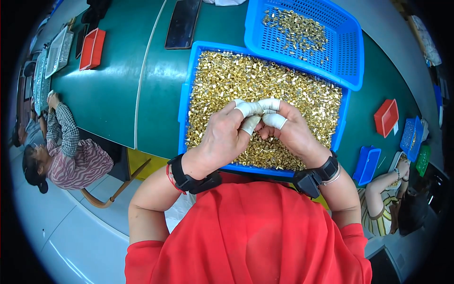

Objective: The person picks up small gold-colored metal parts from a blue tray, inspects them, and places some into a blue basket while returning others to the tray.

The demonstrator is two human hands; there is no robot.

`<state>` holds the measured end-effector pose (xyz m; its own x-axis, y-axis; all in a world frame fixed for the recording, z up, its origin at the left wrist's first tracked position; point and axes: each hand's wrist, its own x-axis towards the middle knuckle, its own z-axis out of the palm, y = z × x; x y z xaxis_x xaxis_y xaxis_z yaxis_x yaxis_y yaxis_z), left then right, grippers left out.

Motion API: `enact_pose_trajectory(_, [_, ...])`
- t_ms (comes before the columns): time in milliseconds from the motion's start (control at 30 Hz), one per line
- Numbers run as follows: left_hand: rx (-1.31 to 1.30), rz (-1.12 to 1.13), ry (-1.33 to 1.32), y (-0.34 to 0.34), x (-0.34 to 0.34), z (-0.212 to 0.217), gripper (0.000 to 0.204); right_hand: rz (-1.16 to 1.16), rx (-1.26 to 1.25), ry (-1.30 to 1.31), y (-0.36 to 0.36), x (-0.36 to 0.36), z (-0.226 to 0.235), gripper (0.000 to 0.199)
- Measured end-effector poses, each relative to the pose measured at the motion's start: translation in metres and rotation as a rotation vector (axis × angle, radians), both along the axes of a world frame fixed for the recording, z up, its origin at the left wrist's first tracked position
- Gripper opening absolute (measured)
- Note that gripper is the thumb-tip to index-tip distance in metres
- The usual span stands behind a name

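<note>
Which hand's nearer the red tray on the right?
Right. The right hand is left of the red tray, above the blue bin of gold-coloured pieces; the left hand is over that bin too, farther left.

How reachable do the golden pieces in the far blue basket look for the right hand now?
Probably yes: the far blue basket is open on top and nothing visible blocks the right hand from the golden pieces, though that hand is close against the left hand.
</note>
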<state>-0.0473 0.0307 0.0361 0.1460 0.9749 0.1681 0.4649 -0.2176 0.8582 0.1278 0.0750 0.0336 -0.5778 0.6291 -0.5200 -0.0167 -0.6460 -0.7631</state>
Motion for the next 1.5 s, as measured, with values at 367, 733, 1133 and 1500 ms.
enact_pose_trajectory(367, [-0.111, 0.085, -0.105, -0.002, 0.006, 0.009, 0.037, -0.03, -0.237, 0.218, 0.006, 0.003, -0.006, 0.02])
enact_pose_trajectory(733, [-0.154, 0.387, 0.321, -0.006, -0.064, 0.001, 0.025, -0.306, 0.26, 0.042, 0.139, 0.072, 0.024, 0.023])
enact_pose_trajectory(1133, [0.079, 0.383, 0.631, -0.012, -0.082, -0.022, 0.018, -0.253, 1.074, -1.022, 0.156, 0.075, -0.002, 0.022])
enact_pose_trajectory(1500, [-0.051, 0.165, 0.754, 0.001, -0.08, -0.017, 0.014, 0.542, 1.246, -0.593, 0.042, -0.089, -0.021, 0.018])
